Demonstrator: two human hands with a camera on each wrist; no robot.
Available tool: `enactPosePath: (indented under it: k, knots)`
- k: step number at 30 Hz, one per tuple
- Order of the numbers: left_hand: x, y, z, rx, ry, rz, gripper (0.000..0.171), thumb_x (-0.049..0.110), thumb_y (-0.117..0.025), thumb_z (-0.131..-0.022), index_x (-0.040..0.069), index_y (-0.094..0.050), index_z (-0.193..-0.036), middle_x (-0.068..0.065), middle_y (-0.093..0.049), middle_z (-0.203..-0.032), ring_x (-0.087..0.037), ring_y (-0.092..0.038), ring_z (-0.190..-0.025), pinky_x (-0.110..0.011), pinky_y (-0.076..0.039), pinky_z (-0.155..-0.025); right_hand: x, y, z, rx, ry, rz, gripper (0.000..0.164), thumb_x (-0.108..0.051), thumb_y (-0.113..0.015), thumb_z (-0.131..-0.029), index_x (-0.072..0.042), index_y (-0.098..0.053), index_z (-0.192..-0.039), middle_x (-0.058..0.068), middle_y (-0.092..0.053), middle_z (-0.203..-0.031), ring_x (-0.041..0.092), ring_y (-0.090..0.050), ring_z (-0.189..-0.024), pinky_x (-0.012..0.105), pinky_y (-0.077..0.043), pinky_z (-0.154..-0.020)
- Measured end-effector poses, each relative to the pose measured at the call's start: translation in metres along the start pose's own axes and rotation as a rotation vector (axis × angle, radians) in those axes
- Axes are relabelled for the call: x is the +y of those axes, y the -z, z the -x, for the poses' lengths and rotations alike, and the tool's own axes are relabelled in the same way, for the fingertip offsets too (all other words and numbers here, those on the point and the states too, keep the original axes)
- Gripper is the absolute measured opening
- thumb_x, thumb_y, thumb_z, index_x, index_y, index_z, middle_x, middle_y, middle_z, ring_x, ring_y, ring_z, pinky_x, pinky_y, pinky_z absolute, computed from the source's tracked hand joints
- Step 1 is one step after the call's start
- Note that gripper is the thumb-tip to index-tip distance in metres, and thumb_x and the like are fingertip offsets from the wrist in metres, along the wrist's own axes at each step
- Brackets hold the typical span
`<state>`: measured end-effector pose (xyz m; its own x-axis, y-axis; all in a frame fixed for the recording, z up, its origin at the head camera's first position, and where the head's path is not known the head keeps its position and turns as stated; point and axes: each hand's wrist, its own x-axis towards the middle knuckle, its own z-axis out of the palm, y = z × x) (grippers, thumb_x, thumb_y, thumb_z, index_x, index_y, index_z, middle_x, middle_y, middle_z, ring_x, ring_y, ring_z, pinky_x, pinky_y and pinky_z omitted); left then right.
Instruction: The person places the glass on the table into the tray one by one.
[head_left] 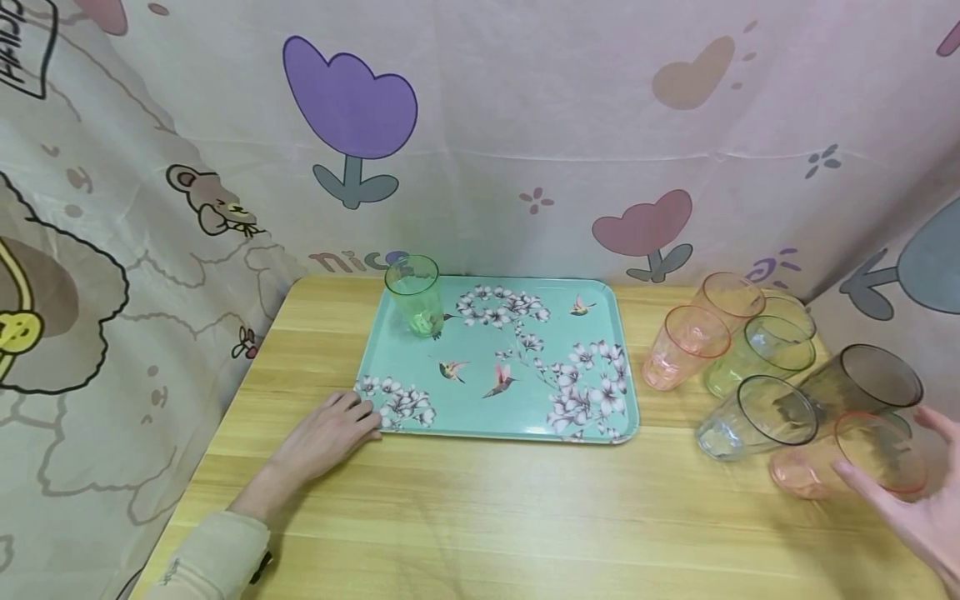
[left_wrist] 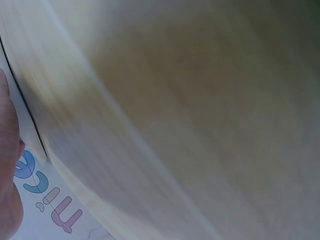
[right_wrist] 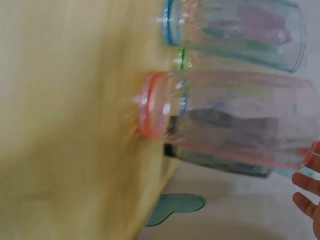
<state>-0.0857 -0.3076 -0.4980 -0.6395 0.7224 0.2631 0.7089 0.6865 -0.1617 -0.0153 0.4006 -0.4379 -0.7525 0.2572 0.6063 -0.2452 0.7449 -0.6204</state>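
My right hand [head_left: 933,521] is at the front right, thumb and fingers spread on either side of the rim of a pink-orange glass [head_left: 806,473]. In the right wrist view this glass [right_wrist: 235,115] stands upright on the table, fingertips [right_wrist: 305,182] right at its rim. A smoky grey glass [head_left: 862,379] and a clear bluish glass [head_left: 738,425] stand close beside it. My left hand [head_left: 333,429] rests at the front left corner of a turquoise floral tray [head_left: 465,408], fingers loosely bent. A green glass [head_left: 417,300] stands on the tray's back left part.
Behind the bluish glass stand two pink glasses [head_left: 686,346] and yellow-green glasses [head_left: 750,358], clustered to the tray's right. The wooden table [head_left: 525,517] meets a printed cloth [head_left: 495,208] at the back and both sides.
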Motion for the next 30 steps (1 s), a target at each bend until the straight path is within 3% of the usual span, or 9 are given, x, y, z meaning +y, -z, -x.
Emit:
enactPosePath:
  k: [5,8,12,15,20,23,25,30]
  knots:
    - [0.0,0.0,0.0,0.002,-0.001,-0.002,0.02,0.036,-0.06,-0.101,0.018,-0.06,-0.094,0.003,-0.059,-0.089,-0.022,-0.056,-0.089,-0.043,-0.053,-0.093,0.015,0.002,0.005,0.064,0.039,-0.009,0.119,-0.093,-0.075,-0.059,-0.014,-0.059,-0.146,-0.042,-0.05,-0.135,-0.015,-0.041,-0.133,0.013,-0.023,-0.118]
    - [0.0,-0.001,0.0,0.005,-0.003,-0.006,0.019,0.036,-0.061,-0.1,0.017,-0.06,-0.094,0.003,-0.059,-0.089,-0.021,-0.056,-0.089,-0.043,-0.053,-0.093,0.023,0.003,0.011,0.044,0.002,-0.009,0.116,-0.088,-0.078,-0.064,-0.015,-0.054,-0.151,-0.042,-0.048,-0.133,-0.017,-0.038,-0.13,0.014,-0.021,-0.117]
    - [0.0,-0.001,0.0,0.004,0.001,0.003,0.018,0.034,-0.063,-0.098,0.018,-0.06,-0.094,0.003,-0.059,-0.09,-0.021,-0.057,-0.089,-0.043,-0.053,-0.094,0.032,0.003,0.023,0.008,-0.135,0.045,0.09,-0.042,-0.09,-0.078,-0.014,-0.051,-0.154,-0.045,-0.041,-0.13,-0.019,-0.034,-0.127,0.016,-0.018,-0.121]
    - [0.0,0.0,0.0,-0.002,0.004,0.004,0.017,0.034,-0.065,-0.097,0.018,-0.061,-0.094,0.003,-0.059,-0.09,-0.021,-0.057,-0.09,-0.043,-0.053,-0.094,0.038,0.002,0.03,-0.011,-0.242,0.086,0.089,-0.009,-0.084,-0.074,-0.016,-0.049,-0.155,-0.044,-0.039,-0.128,-0.019,-0.034,-0.127,0.017,-0.017,-0.123]
    - [0.0,0.0,0.0,-0.002,0.005,0.001,0.018,0.035,-0.065,-0.097,0.018,-0.06,-0.094,0.003,-0.059,-0.089,-0.021,-0.057,-0.089,-0.043,-0.054,-0.094,0.041,-0.001,0.036,-0.042,-0.315,0.125,0.084,-0.007,-0.084,-0.075,-0.005,-0.051,-0.152,-0.045,-0.039,-0.12,-0.022,-0.033,-0.123,0.014,-0.018,-0.122]
    - [0.0,-0.001,0.0,0.001,0.006,0.002,0.018,0.035,-0.064,-0.098,0.018,-0.06,-0.094,0.003,-0.059,-0.089,-0.021,-0.057,-0.089,-0.043,-0.054,-0.094,0.042,-0.002,0.036,-0.08,-0.327,0.168,0.08,-0.009,-0.086,-0.074,0.004,-0.053,-0.146,-0.035,-0.044,-0.123,-0.025,-0.028,-0.114,0.008,-0.02,-0.114]
    - [0.0,-0.001,0.001,0.001,0.006,0.001,0.018,0.035,-0.063,-0.098,0.018,-0.06,-0.094,0.003,-0.059,-0.089,-0.021,-0.057,-0.089,-0.043,-0.054,-0.094,0.042,-0.002,0.035,-0.107,-0.33,0.209,0.079,-0.013,-0.089,-0.072,0.008,-0.055,-0.141,-0.021,-0.05,-0.123,-0.025,-0.026,-0.108,0.006,-0.022,-0.107]
    - [0.0,0.0,0.0,0.003,0.007,0.0,0.017,0.035,-0.063,-0.098,0.018,-0.06,-0.094,0.003,-0.058,-0.089,-0.02,-0.056,-0.089,-0.043,-0.053,-0.093,0.041,-0.005,0.032,-0.133,-0.336,0.28,0.076,-0.021,-0.093,-0.068,0.006,-0.06,-0.131,0.013,-0.057,-0.112,-0.026,-0.02,-0.101,0.009,-0.02,-0.099]
